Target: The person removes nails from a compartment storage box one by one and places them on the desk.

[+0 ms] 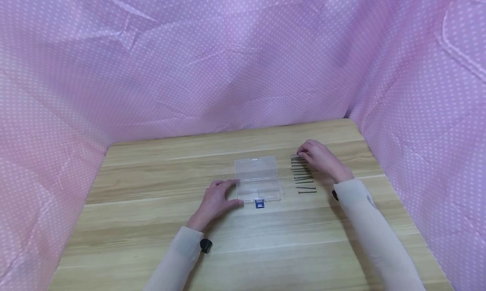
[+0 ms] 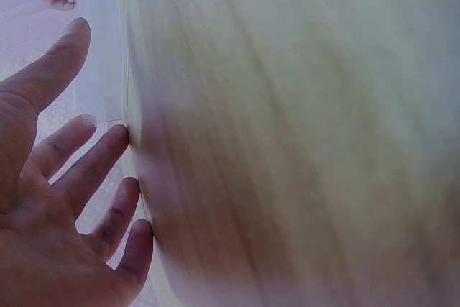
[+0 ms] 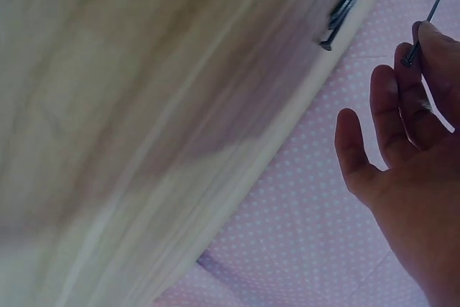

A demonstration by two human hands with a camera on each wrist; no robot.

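A clear plastic case (image 1: 257, 168) lies unfolded on the table, with a blue-and-white tag (image 1: 260, 203) at its front clasp. My left hand (image 1: 216, 199) rests at the case's left side, thumb by the front corner and index finger near the hinge. Its fingers look spread and fairly straight in the left wrist view. To the right of the case, several dark metal nails (image 1: 307, 192) lie in a column, roughly parallel. Above the far end of that column, my right hand (image 1: 320, 158) pinches one nail (image 3: 435, 6) between thumb and fingers.
The pale wooden table (image 1: 152, 249) ends at a back edge and a right edge. Pink dotted cloth (image 1: 228, 63) hangs behind it and along both sides. A black wrist strap piece (image 1: 206, 245) shows at the left cuff.
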